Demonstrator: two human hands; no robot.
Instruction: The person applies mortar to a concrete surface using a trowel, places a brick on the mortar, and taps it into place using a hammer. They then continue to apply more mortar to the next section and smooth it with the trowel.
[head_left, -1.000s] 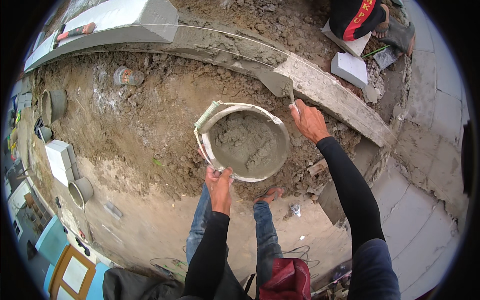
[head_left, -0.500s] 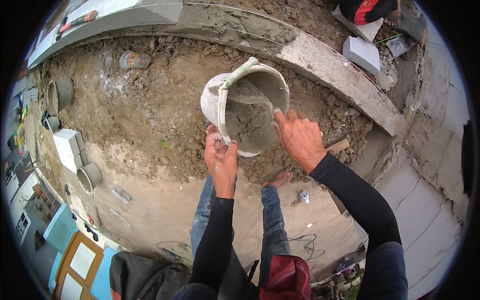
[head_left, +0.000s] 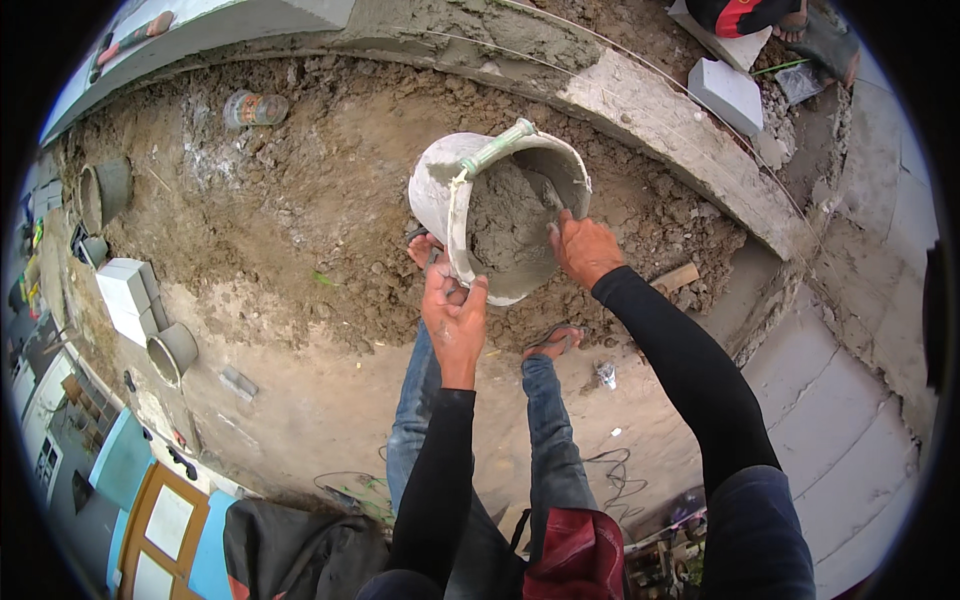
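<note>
A mortar-smeared pale bucket [head_left: 432, 183] is tilted with its mouth facing me, a light green grip on its wire handle. Wet grey mortar [head_left: 505, 225] lies inside. My left hand [head_left: 456, 318] is closed on the near-left edge of the bucket's rim, thumb along the lip. Over the right side of the rim, my right hand [head_left: 588, 248] is wrapped round a trowel; its blade [head_left: 545, 190] sits in the mortar against the inner wall. The trowel's handle is hidden by my fingers.
A low mortar-topped wall [head_left: 640, 115] with a string line curves beyond the bucket. A white block [head_left: 726, 95] and a person's leg [head_left: 825, 45] are at far right. A plastic jar [head_left: 255, 109], a bucket [head_left: 104, 193] and white blocks [head_left: 130, 295] stand left. A wood piece [head_left: 675, 278] lies right.
The trowel has swung from across the bucket's mouth to its right inner side, dipping into the mortar. My right hand has drawn in closer to the rim; my left hand keeps its hold.
</note>
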